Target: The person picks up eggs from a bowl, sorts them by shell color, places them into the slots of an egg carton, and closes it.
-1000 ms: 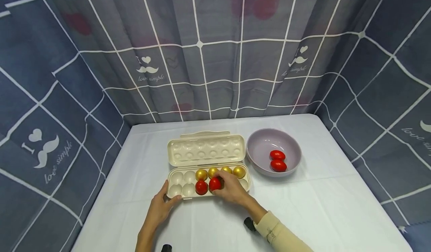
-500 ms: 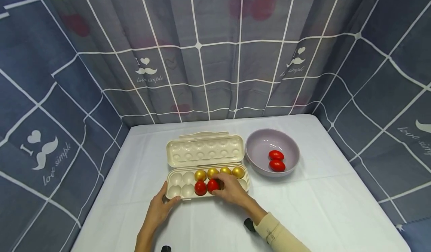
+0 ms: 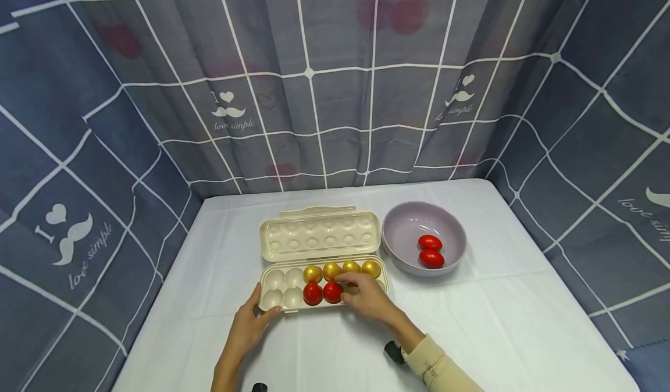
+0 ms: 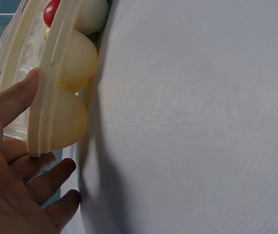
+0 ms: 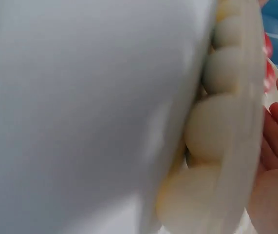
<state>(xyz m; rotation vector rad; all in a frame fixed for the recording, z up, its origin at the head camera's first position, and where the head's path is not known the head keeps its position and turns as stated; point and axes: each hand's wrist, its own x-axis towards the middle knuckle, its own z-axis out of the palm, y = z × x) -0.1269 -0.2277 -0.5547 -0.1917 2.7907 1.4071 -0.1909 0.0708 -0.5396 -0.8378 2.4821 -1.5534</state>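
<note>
In the head view an egg carton (image 3: 273, 307) lies with its lid (image 3: 267, 223) folded back. Gold eggs (image 3: 312, 274), several of them, sit in its back row. Two red eggs (image 3: 313, 294) (image 3: 332, 292) stand in the front row. My left hand (image 3: 250, 322) grips the carton's left end, thumb on the front rim and fingers round the side, as the left wrist view confirms. My right hand (image 3: 369, 299) hovers over the carton's right part, just right of the second red egg. Its thumb and fingers are apart and hold nothing. It hides some right-hand cups.
Right of the carton stands a lilac bowl (image 3: 398, 229) with two red eggs (image 3: 430, 242) (image 3: 431, 259) inside. A white cloth (image 3: 497, 310) covers the table. Grey checked curtains (image 3: 335, 101) enclose the back and both sides.
My right hand has let go of the second red egg and drawn slightly to the right. The egg stays in its cup. My left hand keeps its place on the carton.
</note>
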